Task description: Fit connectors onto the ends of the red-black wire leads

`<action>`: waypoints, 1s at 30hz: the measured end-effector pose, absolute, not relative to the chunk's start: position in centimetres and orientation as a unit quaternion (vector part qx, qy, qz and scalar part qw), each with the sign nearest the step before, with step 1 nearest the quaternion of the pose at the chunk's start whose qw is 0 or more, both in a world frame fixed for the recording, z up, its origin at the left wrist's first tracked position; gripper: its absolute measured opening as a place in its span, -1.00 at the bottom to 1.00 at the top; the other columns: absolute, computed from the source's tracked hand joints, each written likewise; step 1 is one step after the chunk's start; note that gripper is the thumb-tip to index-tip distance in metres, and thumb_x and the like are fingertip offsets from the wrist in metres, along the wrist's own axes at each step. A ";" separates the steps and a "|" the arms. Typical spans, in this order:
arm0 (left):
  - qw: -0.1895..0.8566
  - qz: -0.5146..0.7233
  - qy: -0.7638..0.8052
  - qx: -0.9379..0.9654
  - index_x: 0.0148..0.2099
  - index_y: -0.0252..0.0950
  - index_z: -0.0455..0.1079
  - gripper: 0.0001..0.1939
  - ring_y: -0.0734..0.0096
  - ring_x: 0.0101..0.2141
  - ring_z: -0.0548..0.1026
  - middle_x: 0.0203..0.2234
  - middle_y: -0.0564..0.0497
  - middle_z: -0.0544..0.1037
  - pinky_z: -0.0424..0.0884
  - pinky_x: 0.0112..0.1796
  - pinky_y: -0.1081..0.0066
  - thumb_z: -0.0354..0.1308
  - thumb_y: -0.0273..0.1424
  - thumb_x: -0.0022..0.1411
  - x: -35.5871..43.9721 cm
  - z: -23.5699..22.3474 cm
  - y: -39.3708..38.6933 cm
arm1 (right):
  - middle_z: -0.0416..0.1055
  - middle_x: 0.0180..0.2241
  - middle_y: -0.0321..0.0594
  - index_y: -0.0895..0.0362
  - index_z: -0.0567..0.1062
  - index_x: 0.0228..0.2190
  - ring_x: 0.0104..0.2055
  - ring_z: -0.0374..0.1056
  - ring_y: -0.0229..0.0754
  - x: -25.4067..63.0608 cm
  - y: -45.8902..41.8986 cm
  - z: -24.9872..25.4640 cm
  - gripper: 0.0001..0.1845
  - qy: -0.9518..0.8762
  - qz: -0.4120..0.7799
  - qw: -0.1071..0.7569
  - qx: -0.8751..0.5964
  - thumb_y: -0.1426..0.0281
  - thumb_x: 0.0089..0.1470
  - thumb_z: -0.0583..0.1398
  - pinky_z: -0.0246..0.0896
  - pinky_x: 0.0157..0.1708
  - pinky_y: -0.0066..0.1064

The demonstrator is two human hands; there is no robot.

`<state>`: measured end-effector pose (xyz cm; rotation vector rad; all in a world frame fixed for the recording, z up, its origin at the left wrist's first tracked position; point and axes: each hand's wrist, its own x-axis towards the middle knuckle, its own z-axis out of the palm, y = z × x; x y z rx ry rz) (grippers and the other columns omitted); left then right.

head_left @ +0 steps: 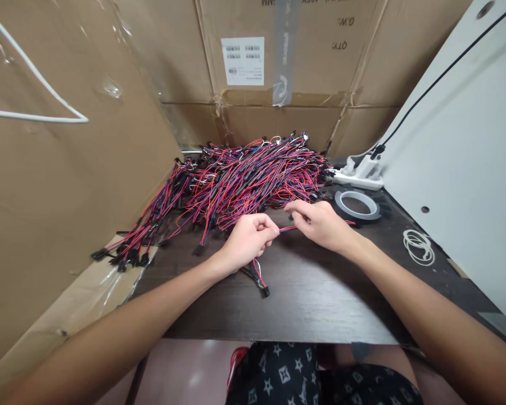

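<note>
My left hand (252,239) is closed in a pinch on a wire harness (287,229) of red and blue wires. One end of the harness hangs below this hand, with a black connector (265,292) and a white and a yellow wire showing. To the right, the wires run beneath my right hand (320,222) and reappear past the wrist. The thumb and index finger of my right hand are curled close together. A small dark spot shows at their tips, too small to identify. Just behind both hands lies a large heap of similar wire harnesses (253,174).
A roll of tape (357,205) lies right of my right hand, before a white power strip (358,179) with plugs. Farther right is a coil of pale cord (419,247). Cardboard (244,121) stands behind and on the left; a white panel (459,140) borders the right.
</note>
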<state>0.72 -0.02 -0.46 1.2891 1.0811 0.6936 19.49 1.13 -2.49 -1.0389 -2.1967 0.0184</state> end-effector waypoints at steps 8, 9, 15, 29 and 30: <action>0.540 0.299 0.458 0.640 -0.49 -0.35 0.29 -0.90 0.71 -0.75 0.12 -0.75 0.20 0.24 0.03 -0.70 0.62 0.08 -0.51 0.07 0.4 -1.0 0.1 | 0.42 -0.56 -0.28 0.21 0.50 -0.25 -0.63 0.21 -0.35 19.5 1.1 -2.7 -0.72 -0.849 0.047 0.335 -0.406 0.54 0.10 0.02 0.07 -0.52 -0.53; 0.536 0.297 0.456 0.645 -0.49 -0.35 0.29 -0.90 0.71 -0.75 0.12 -0.75 0.21 0.24 0.03 -0.69 0.61 0.08 -0.50 0.07 0.4 -0.9 0.1 | 0.42 -0.56 -0.28 0.22 0.50 -0.24 -0.63 0.21 -0.36 19.5 1.1 -2.7 -0.72 -0.850 0.053 0.332 -0.406 0.53 0.10 0.02 0.08 -0.51 -0.53; 0.502 0.281 0.445 0.687 -0.48 -0.35 0.28 -0.89 0.68 -0.73 0.16 -0.74 0.20 0.26 0.05 -0.66 0.58 0.07 -0.46 0.07 0.2 -0.9 0.0 | 0.37 -0.61 -0.31 0.21 0.49 -0.22 -0.59 0.24 -0.31 19.6 1.0 -2.7 -0.74 -0.851 0.075 0.316 -0.413 0.51 0.09 0.05 0.15 -0.47 -0.49; 0.427 0.276 0.413 0.755 -0.50 -0.36 0.37 -0.88 0.59 -0.61 0.26 -0.69 0.13 0.36 0.20 -0.52 0.54 0.09 -0.49 0.06 0.0 -1.6 0.2 | 0.43 -0.58 -0.25 0.19 0.41 -0.49 -0.58 0.38 -0.26 17.7 -0.2 -1.5 -0.87 -0.659 0.452 0.375 -0.470 0.36 -0.07 0.19 0.30 -0.54 -0.45; 0.422 0.279 0.410 0.759 -0.51 -0.36 0.36 -0.88 0.58 -0.61 0.27 -0.69 0.13 0.36 0.20 -0.52 0.54 0.09 -0.48 0.06 0.0 -1.7 0.2 | 0.42 -0.60 -0.26 0.19 0.40 -0.48 -0.61 0.36 -0.26 17.5 -0.4 -1.5 -0.86 -0.651 0.478 0.362 -0.465 0.35 -0.06 0.19 0.28 -0.59 -0.46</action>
